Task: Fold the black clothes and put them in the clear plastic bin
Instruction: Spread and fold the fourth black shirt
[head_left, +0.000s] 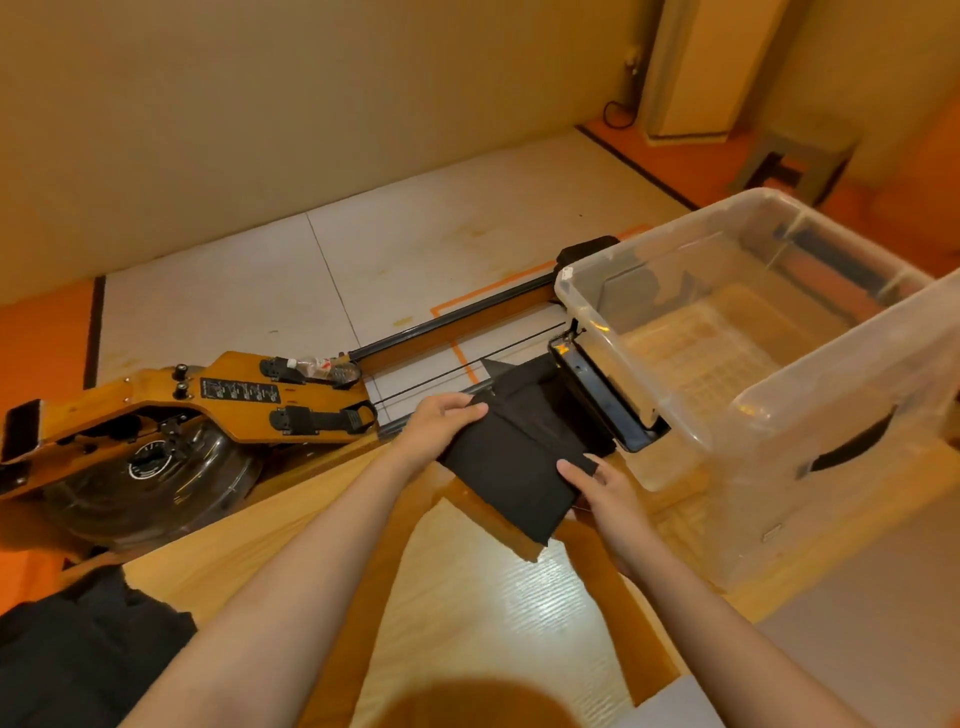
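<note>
Holding a folded black garment (519, 457) at the centre of the frame, both bare hands work over the far edge of the wooden desk (519, 613). The left grip (441, 423) is closed on the garment's upper left edge, with its fingers curled over the top of the cloth. The right grip (597, 488) pinches the lower right edge, with fingertips lying on the upper face. The garment is a flat, roughly square packet with a fold line running across it. Its lower corner casts a shadow on the desk. Just beside it, to the right, stands the clear plastic bin (831, 405) on the desk, open at the top. More black clothes (78, 654) lie in a heap at the lower left. A wooden rowing machine (208, 405) sits on the floor at left, carrying a plastic bottle (322, 366).
</note>
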